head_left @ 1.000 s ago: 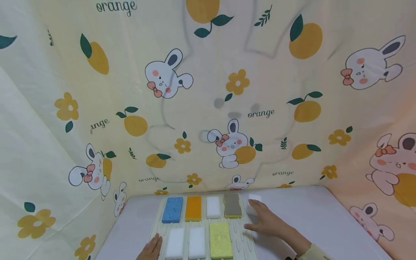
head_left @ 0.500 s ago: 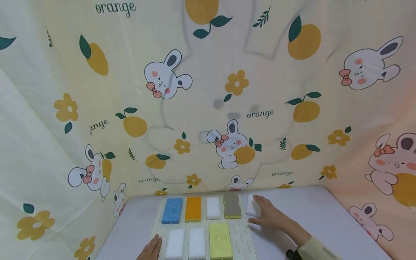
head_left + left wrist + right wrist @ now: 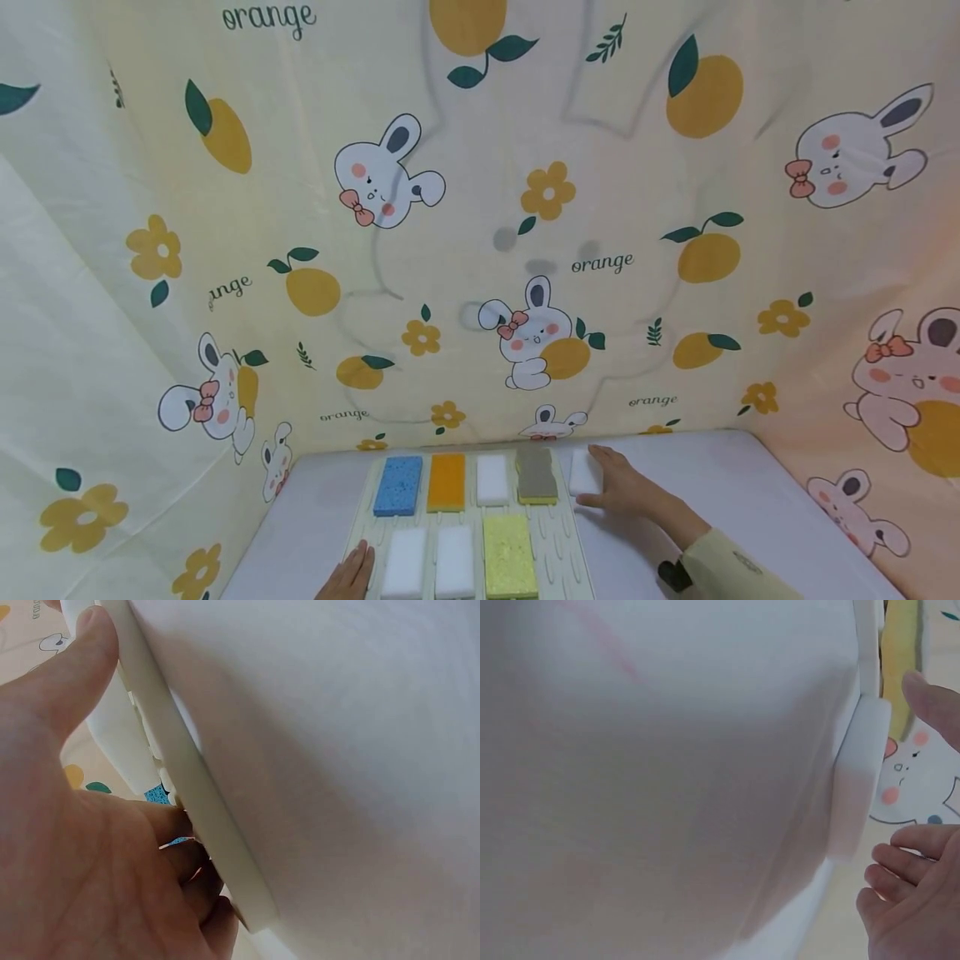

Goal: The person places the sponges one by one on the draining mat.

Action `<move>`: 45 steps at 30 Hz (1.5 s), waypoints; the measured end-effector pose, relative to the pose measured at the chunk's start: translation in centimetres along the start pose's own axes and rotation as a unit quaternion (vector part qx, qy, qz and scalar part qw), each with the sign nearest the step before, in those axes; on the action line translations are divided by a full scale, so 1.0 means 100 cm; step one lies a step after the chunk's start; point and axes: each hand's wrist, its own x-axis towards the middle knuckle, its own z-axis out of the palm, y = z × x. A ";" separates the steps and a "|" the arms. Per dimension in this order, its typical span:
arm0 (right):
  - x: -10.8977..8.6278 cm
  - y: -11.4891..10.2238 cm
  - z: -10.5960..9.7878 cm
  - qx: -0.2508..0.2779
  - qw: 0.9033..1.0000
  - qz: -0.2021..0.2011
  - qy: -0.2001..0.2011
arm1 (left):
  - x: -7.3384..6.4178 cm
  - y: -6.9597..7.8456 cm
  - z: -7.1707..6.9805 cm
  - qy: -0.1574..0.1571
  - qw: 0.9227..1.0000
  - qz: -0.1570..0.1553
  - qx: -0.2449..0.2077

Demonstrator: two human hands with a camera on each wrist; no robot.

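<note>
My left hand (image 3: 348,573) rests with extended fingers on the left edge of a cream ridged tray (image 3: 558,546). In the left wrist view the thumb and fingers lie spaced along the tray's rim (image 3: 202,795). A white sponge (image 3: 582,475) lies flat on the table just beyond the tray's right edge. Beside it is my right hand (image 3: 630,490), thumb and fingers spread. In the right wrist view a gap shows between the fingers and that white block (image 3: 859,780).
On the tray's back row are blue (image 3: 397,485), orange (image 3: 446,482), white (image 3: 492,479) and grey-and-yellow (image 3: 537,475) sponges. Two white sponges (image 3: 405,562) and a yellow one (image 3: 510,554) form the front row. A patterned curtain (image 3: 480,250) hangs behind the white table (image 3: 705,483).
My right hand has moved right, off the white sponge, which now shows more fully beside the tray. My left hand has stayed on the tray's edge.
</note>
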 end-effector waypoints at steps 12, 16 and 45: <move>0.011 0.007 0.001 0.001 0.999 0.036 -0.013 | 0.000 0.003 -0.003 0.003 1.000 0.004 0.003; 0.011 0.009 0.000 0.002 0.999 0.038 -0.017 | -0.001 0.003 -0.001 0.006 1.000 0.006 0.002; 0.013 0.020 0.004 0.001 0.998 0.056 0.001 | 0.002 0.002 0.001 0.000 1.000 0.004 0.007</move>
